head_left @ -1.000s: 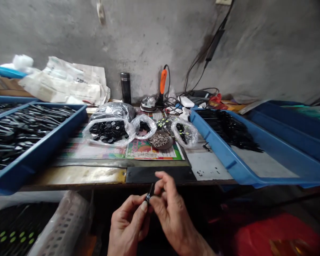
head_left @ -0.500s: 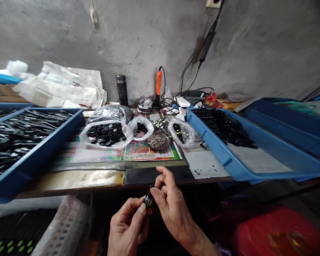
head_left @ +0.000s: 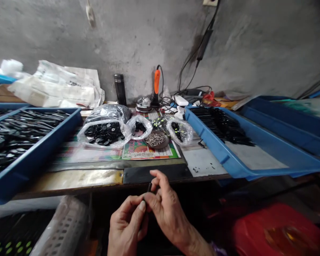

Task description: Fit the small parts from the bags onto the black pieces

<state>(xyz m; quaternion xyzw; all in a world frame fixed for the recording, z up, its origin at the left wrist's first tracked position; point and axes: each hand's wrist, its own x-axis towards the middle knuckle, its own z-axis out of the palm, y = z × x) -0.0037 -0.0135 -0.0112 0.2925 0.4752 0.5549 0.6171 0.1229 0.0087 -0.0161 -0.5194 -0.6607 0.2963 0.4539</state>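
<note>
My left hand (head_left: 128, 220) is closed in a pinch on a slim black piece, thumb on top, just in front of the table edge. Its dark upper end (head_left: 149, 187) sticks up past the fingers; the lower part is mostly hidden. Pressed close against it, the thumb of my right hand (head_left: 170, 209) covers the middle of the piece, with the other fingers curled behind and the forefinger raised. A bag of black round caps (head_left: 105, 133) and a dish of small metal screws or rivets (head_left: 155, 139) stand on the table beyond both hands.
Blue trays flank the work spot: the left tray (head_left: 34, 169) is full of black parts, the right tray (head_left: 234, 165) holds black rods. Behind stand a black flask (head_left: 120, 89) and an orange-handled tool (head_left: 156, 83). A white basket (head_left: 60, 227) sits low left.
My right hand has moved left and closed in on the black piece. Its thumb now lies over the piece, which stood visible between the hands before. The view has shifted slightly.
</note>
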